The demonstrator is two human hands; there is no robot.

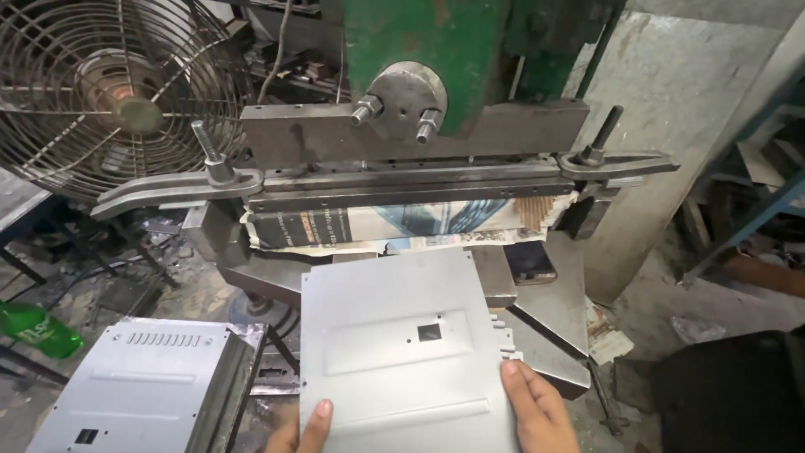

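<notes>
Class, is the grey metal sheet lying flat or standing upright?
Flat: the metal sheet lies face-up on the press bed, both hands at its near edge.

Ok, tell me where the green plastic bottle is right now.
In the head view the green plastic bottle lies at the far left edge on the floor, below the round wire-guard fan and left of the stacked grey sheet-metal panels.

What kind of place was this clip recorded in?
Likely a small metalworking shop: a green press brake with a long steel blade, both hands holding a punched sheet-metal panel at it, a stack of like panels and a caged fan.
</notes>
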